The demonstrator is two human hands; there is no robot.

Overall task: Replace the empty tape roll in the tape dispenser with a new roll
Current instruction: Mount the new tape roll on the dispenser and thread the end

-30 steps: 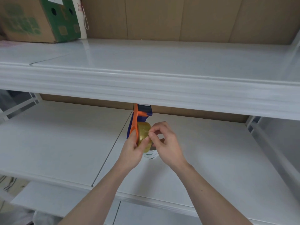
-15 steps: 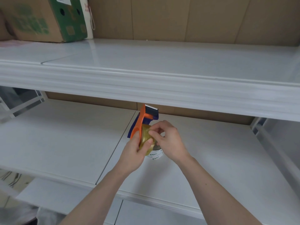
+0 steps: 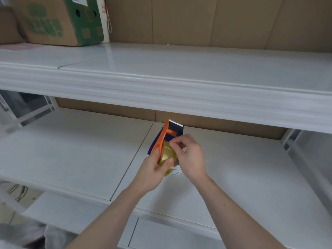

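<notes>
Left hand clasps the light, slippery tape roll seated in the dispenser; right hand fingertips pinch at its film edge, the proper purchase.

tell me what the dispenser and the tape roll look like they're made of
Dispenser: looks like moulded plastic, orange and dark blue, smooth with a slight sheen; its toothed blade at the top may be metal. Tape roll: glossy, translucent yellowish film, with light glinting off its wound surface.

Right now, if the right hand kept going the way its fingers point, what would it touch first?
The right hand pinches up-left at the tape roll; just beyond sits the orange dispenser, probably met next, though depth is unclear.
</notes>
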